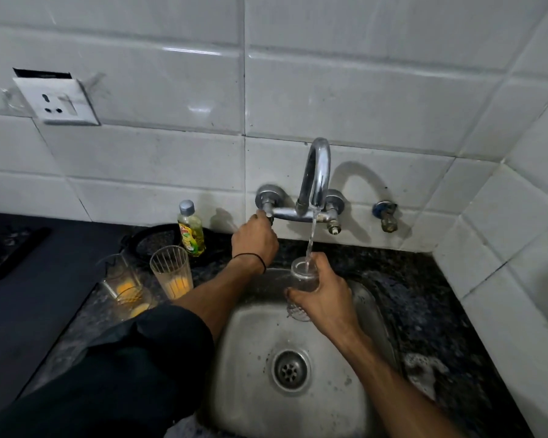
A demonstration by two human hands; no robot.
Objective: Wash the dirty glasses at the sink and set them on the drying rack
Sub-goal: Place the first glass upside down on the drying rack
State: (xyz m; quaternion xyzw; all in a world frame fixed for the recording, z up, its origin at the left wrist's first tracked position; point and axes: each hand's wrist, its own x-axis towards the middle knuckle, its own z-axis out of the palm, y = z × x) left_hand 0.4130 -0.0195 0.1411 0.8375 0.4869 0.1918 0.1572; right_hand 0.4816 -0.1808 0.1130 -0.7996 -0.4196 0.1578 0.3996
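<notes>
**Sink station: one glass under running water, three waiting**

- Right hand (325,298): wrapped around a clear glass (302,284), held over the steel sink (250,358), tilted with its mouth toward the spout.
- Stream (311,238): falls from the tap (317,175) into the glass mouth.
- Left hand (255,237): closed on the left tap knob (268,213); thin black band at the wrist; dark sleeve (124,358) pushed up the forearm.
- Right knob (333,227): untouched. A separate small valve (386,216) sits on the wall further right.
- Dirty glasses, on the dark counter (424,295) left of the sink: one tall ribbed glass (171,271) upright with orange residue at the bottom; a second glass (119,273) behind and left of it; a third (133,301) nearest the counter edge, also with orange residue. Whether they touch cannot be told.
- Soap bottle (190,230): yellow-green liquid, grey cap, upright against the tiled wall, just behind the tall glass.
- Dark pan (155,240): beside the bottle, on its left.
- Drain (290,369): uncovered strainer at the basin's centre.
- Foam (424,371): patch on the counter right of the sink.
- Socket (56,101): white wall plate, upper left.
</notes>
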